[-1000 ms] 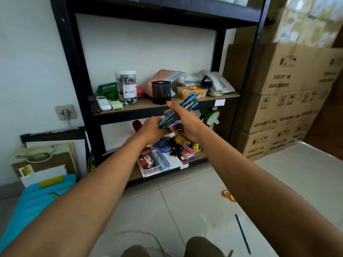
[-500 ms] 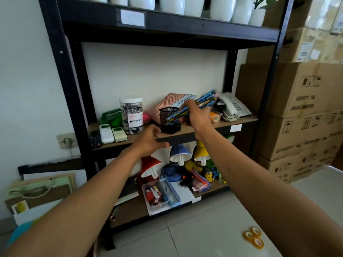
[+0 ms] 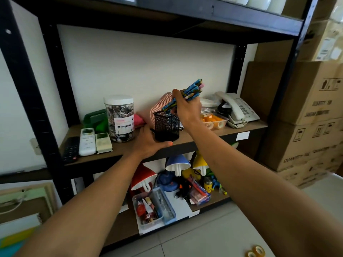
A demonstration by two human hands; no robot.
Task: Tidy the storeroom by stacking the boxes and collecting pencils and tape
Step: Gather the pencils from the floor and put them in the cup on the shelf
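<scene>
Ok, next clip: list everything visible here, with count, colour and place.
pencils: one bunch, blue patterned, over the holder
mesh holder: one, black, middle shelf
jar: one, clear, white lid, middle shelf
remotes: two white, one black, shelf left
telephone: one, white, shelf right
tape tray: one, clear, orange rolls
lamps: red, blue, yellow, lower shelf
cardboard boxes: several, brown, stacked right
tape rolls: two, yellowish, floor
left hand: grips holder base
right hand: grips pencils
</scene>
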